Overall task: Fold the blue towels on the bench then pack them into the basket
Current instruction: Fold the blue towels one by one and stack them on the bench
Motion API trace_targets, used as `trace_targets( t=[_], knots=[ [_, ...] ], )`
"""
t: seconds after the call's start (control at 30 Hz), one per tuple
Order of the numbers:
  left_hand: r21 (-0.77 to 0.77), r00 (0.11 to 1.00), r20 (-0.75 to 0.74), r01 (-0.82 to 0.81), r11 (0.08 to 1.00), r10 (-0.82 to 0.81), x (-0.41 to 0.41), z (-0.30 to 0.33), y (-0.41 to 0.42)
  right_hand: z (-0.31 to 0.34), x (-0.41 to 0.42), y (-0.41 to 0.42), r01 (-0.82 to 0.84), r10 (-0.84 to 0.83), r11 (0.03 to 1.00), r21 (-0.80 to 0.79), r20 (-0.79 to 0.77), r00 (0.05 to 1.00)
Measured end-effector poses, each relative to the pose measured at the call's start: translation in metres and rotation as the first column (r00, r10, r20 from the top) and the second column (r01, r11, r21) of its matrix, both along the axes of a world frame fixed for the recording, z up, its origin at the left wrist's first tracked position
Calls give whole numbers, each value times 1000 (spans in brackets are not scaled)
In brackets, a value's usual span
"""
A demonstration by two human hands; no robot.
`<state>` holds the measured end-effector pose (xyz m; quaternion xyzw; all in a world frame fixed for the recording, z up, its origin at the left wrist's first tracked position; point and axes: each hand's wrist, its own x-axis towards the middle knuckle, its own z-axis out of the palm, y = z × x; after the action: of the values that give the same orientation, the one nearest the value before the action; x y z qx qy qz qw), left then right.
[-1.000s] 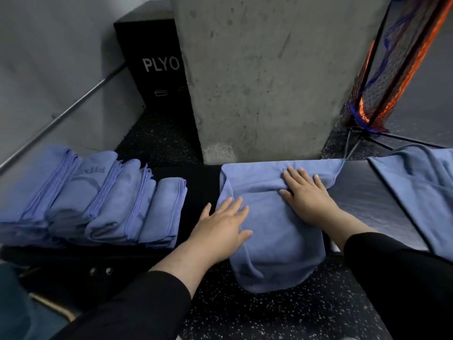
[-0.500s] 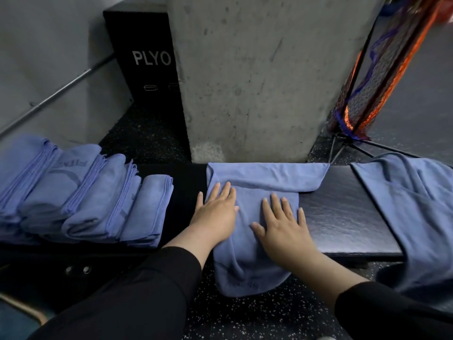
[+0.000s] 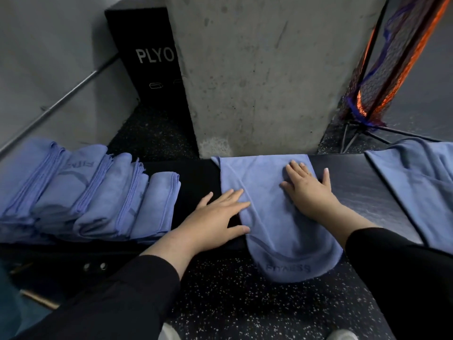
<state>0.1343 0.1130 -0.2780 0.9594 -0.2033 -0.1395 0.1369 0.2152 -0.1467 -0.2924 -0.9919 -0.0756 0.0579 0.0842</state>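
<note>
Straight ahead of me, just past the far edge of the desk (image 3: 355,192), a bare concrete pillar (image 3: 250,77) rises, stained and scuffed. Tucked behind its left side stands a black box (image 3: 147,57) with white letters reading PLYO. A grey wall (image 3: 49,57) runs off past the left end, with a thin metal rail (image 3: 61,104) slanting across it. The floor (image 3: 232,307) is dark rubber speckled with white. Beyond the far right corner leans an orange and dark net (image 3: 392,69). The light is dim.
</note>
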Motion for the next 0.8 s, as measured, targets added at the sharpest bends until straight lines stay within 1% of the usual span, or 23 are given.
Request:
trace_targets(
  t=[0.07, 0.13, 0.17, 0.2, 0.27, 0.33, 0.37, 0.4, 0.47, 0.6, 0.7, 0.8],
  knots=[
    [54, 1000, 15, -9, 998, 8, 1, -3, -2, 2, -5, -1, -6, -1, 998, 67, 106, 994],
    [78, 999, 17, -36, 996, 35, 5, -4, -8, 9, -16, 0, -101, 61, 983, 152, 250, 966],
    [75, 998, 15, -58, 995, 57, 7, -3, -11, 13, -23, 1, -164, 102, 967, 197, 295, 950],
    [69, 997, 13, -83, 994, 82, 9, -2, -14, 17, -30, 2, -222, 147, 944, 243, 294, 944],
    [58, 992, 1, -124, 991, 124, 14, 0, -19, 23, -47, 3, -321, 271, 905, 281, 202, 941],
    [49, 989, 7, -146, 988, 146, 17, 3, -23, 26, -61, 3, -392, 380, 894, 215, 97, 920],
    [49, 988, 28, -154, 987, 153, 17, 3, -24, 27, -69, 4, -403, 399, 901, 162, 55, 915],
    [50, 985, 63, -163, 985, 160, 17, 4, -25, 26, -76, 5, -395, 394, 911, 116, 29, 919],
    [39, 975, 134, -186, 982, 179, 16, 5, -26, 25, -89, 13, -351, 351, 934, 73, 15, 936],
    [-39, 946, 234, -223, 974, 226, 11, 8, -18, 24, -103, 31, -261, 257, 963, 73, 63, 964],
    [-116, 947, 228, -206, 972, 228, 5, 11, -12, 28, -105, 37, -210, 199, 970, 120, 98, 975],
    [-205, 978, 155, -106, 973, 139, -3, 18, -16, 33, -102, 41, -143, 124, 969, 202, 103, 987]
  ],
)
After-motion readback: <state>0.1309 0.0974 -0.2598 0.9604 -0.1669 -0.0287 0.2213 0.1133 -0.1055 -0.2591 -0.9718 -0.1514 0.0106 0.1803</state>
